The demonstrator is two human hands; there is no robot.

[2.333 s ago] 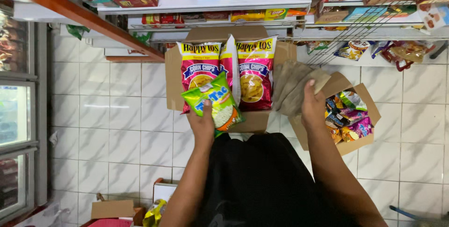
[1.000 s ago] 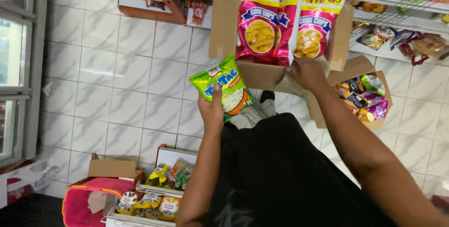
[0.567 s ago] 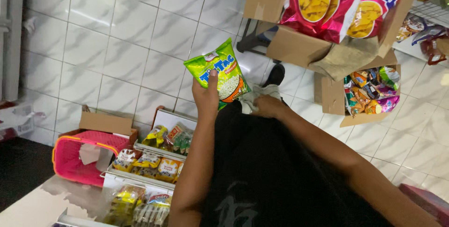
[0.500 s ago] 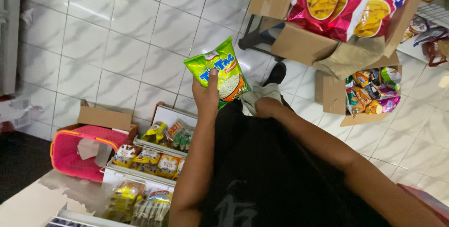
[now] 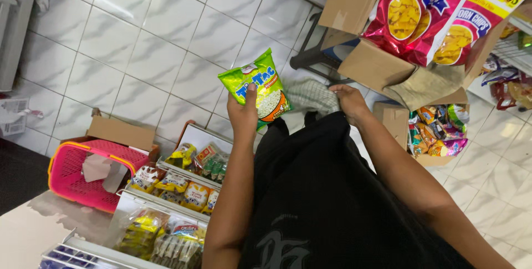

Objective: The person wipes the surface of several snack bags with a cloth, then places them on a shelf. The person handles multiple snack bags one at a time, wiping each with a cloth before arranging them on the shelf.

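Note:
My left hand point(image 5: 244, 115) grips a green snack bag point(image 5: 256, 87) by its lower edge and holds it up over the white tiled floor. My right hand point(image 5: 349, 101) rests on a checked grey cloth point(image 5: 311, 95) at my knee, fingers curled around its edge. Up and to the right, an open cardboard box point(image 5: 370, 65) holds two large red and yellow chip bags point(image 5: 418, 11). My black shirt fills the lower middle of the view.
A pink basket point(image 5: 83, 174) with crumpled paper sits at the lower left inside a cardboard box. Trays of small snack packets point(image 5: 188, 177) lie beside it. A smaller box of mixed packets point(image 5: 438, 130) stands at the right, with shelves behind.
My view has swung down and left, from the shelves to the floor trays and basket. The green bag stays in my left hand. My right hand left the box area and came to the cloth.

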